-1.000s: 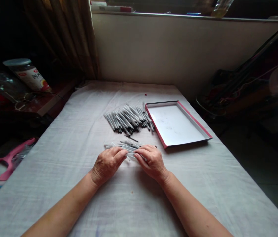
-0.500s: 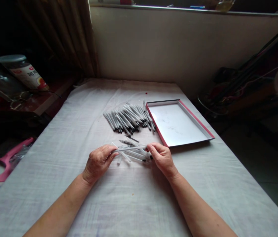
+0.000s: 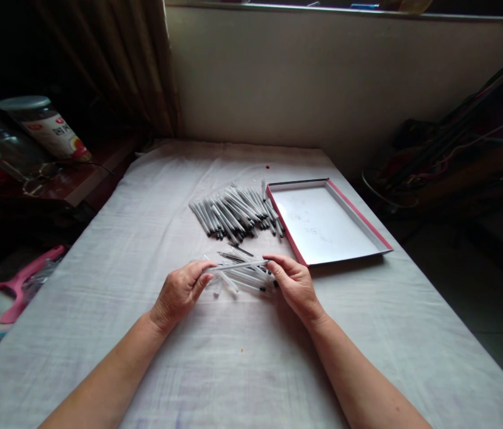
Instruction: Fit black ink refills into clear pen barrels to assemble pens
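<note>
A clear-barrelled pen (image 3: 240,265) is stretched level between my two hands. My left hand (image 3: 183,289) pinches its left end between thumb and fingers. At the other end, my right hand (image 3: 293,283) grips the pen with thumb and forefinger; the tip there is hidden by the fingers. Beneath it on the cloth lie loose pen parts (image 3: 251,279), clear tubes and dark refills, partly covered by my hands. Farther back is a big pile of pens (image 3: 228,211) with black ends pointing toward me.
Right of the pile lies a shallow white box lid (image 3: 322,226) with red and black edges. The table wears a pale cloth (image 3: 242,381). On the left stand a lidded jar (image 3: 50,131) and a pink-handled object (image 3: 19,283). A wall (image 3: 278,77) rises behind the table.
The view has shifted slightly. Both hands stay on the pen, whose right end now sits a little higher. The pile and the lid have not moved on the table.
</note>
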The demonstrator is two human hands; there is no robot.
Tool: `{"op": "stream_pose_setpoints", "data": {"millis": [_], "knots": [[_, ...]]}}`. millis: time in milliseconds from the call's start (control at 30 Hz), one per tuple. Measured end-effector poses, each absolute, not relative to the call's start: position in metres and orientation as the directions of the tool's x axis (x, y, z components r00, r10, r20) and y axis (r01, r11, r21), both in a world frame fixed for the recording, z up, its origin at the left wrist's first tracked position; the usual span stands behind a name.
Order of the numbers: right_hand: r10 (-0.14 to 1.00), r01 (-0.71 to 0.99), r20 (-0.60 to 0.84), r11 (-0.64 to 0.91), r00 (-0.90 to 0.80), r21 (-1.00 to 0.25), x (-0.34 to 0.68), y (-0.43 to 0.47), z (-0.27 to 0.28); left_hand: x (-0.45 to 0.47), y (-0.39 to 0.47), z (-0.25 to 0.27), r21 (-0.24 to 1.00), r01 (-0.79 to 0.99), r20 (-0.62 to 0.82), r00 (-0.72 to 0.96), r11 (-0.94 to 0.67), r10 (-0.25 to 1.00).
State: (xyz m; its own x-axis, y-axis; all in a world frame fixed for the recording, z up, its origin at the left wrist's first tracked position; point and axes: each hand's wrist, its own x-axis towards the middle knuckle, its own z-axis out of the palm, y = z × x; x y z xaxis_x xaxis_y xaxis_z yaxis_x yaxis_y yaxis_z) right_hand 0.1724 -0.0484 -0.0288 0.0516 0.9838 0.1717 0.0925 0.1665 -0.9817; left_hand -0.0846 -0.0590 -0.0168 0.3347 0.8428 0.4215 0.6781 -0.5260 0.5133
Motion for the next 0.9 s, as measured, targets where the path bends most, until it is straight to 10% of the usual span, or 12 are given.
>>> {"op": "stream_pose_setpoints", "data": {"millis": [900], "knots": [[0.979, 0.112, 0.204, 0.203, -0.001, -0.973, 0.1698, -0.0516, -0.0279, -0.0864, -0.0587, -0.0156, 0.686, 0.604, 0.379, 0.181, -0.407, 0.908]]}}
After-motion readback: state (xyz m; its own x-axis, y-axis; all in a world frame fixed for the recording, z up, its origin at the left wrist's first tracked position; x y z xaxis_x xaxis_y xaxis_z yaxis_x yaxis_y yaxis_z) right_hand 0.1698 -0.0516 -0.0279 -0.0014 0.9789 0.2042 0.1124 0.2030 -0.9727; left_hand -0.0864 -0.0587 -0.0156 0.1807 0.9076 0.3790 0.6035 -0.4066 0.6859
